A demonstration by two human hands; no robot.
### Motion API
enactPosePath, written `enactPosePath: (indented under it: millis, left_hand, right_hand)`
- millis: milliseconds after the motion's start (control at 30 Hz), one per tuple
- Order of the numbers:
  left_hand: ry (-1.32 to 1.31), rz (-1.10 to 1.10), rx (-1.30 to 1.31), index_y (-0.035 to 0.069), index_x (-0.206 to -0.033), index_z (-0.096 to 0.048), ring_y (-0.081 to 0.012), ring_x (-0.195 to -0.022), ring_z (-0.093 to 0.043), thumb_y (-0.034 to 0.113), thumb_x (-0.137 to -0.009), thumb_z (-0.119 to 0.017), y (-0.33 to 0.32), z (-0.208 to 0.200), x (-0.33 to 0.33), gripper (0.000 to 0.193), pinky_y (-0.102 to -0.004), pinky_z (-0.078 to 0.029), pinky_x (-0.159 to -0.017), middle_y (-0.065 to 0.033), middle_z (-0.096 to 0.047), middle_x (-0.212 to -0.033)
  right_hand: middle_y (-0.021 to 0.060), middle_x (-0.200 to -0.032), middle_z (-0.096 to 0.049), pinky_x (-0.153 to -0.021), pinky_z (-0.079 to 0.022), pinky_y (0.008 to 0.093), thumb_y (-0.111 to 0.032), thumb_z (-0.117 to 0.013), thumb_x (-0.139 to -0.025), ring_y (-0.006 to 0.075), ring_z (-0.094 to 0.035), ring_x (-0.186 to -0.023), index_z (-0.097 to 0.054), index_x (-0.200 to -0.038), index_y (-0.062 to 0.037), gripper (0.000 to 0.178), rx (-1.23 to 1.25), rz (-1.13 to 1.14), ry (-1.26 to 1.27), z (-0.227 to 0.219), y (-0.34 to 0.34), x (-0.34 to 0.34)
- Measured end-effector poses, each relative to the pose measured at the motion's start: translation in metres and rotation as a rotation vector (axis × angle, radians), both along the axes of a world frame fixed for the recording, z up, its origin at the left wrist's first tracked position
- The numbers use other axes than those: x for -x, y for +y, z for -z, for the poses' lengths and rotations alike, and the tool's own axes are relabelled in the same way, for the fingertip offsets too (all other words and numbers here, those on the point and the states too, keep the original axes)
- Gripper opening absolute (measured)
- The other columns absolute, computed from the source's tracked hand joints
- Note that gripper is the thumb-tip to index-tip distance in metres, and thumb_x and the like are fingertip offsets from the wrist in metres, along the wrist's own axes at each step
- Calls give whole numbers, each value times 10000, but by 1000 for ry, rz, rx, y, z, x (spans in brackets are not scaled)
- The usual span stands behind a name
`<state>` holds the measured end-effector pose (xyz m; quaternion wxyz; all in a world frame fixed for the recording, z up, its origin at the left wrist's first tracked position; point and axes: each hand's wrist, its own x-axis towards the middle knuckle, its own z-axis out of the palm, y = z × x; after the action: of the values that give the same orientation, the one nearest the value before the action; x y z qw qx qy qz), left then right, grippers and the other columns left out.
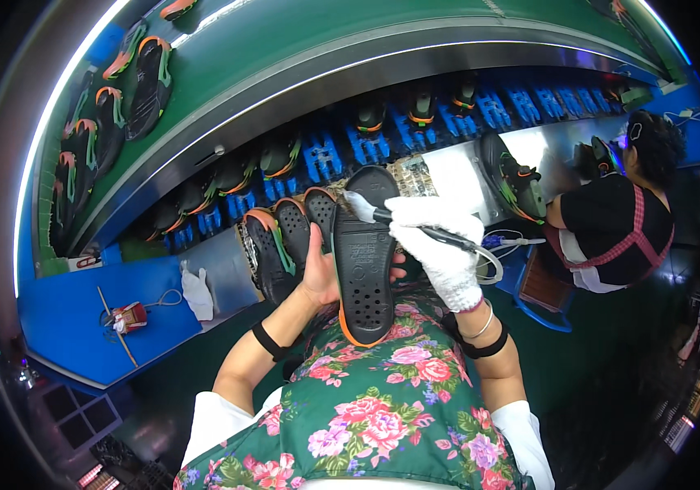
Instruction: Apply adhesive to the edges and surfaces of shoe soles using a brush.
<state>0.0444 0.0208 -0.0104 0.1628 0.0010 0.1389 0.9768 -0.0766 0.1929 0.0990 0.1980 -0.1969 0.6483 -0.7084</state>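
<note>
My bare left hand (pixel 321 278) is wrapped round a black shoe sole (pixel 366 273) from beneath, thumb on one side and fingertips showing on the other. The sole has an orange heel edge, a perforated heel and moulded marks in its middle. My right hand (pixel 441 245), in a white glove, grips a dark-handled brush (pixel 358 206) with a clear tube trailing from it. Its pale bristles lie at the sole's forefoot, on the left side; whether they touch is hard to tell. Several more perforated soles (pixel 265 249) with orange edges stand just left of my left hand.
Blue racks (pixel 321 157) holding some shoes run along a line ahead, under a metal-edged green conveyor (pixel 227 90) bearing more shoe parts. At left, a blue table (pixel 64 306) carries a red box (pixel 128 317) and a white glove (pixel 196 292). A co-worker (pixel 619 212) sits at right, near a black shoe (pixel 509 175).
</note>
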Motion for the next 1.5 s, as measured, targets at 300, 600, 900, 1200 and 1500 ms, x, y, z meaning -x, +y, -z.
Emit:
enactPosePath:
  millis: [300,600,900,1200,1500]
  left_hand:
    - [-90,-235,-172,131,-1536,-419,-299,-1352,-524,868,-902,-298,-7,-25,20,979,-498,-433,-1119,-97,-524,-1497]
    - [-258,-469,319,130,-1540,-405,-274,-1361,-499,909,-872,-245,38,-56,40,1039,-450,-381,-1158,-86,-518,-1492]
    - [-234,-423,299,90,-1521,-439,-288,-1340,-521,926,-861,-194,34,-53,43,1093,-449,-415,-1137,-134,-526,-1475]
    - [-258,-464,454,134,-1536,-412,-279,-1336,-523,906,-881,-193,20,-55,56,1035,-456,-384,-1160,-95,-526,-1477]
    - [-47,-426,402,160,-1586,-323,-294,-1295,-561,832,-947,-206,0,25,34,935,-499,-407,-1133,-134,-553,-1437]
  right_hand:
    - [141,-1022,-778,-807,-589,325,32,-775,-785,216,-746,-901,-782,-1006,-9,225,-28,21,676,-15,-20,11]
    - [141,-1193,-722,-945,-530,409,-12,-733,-761,312,-679,-1100,-731,-1180,-49,421,-181,27,1082,-31,-25,32]
    - [119,-1094,-754,-891,-551,384,-59,-755,-786,300,-716,-998,-771,-1109,-73,324,-54,-27,841,-31,-19,14]
    - [118,-1033,-768,-827,-567,367,14,-784,-749,273,-741,-959,-785,-977,-63,241,33,-122,786,-29,-21,19]
    - [118,-1162,-739,-915,-557,392,-66,-728,-839,289,-713,-1053,-753,-1158,-62,320,51,-258,823,-20,-13,9]
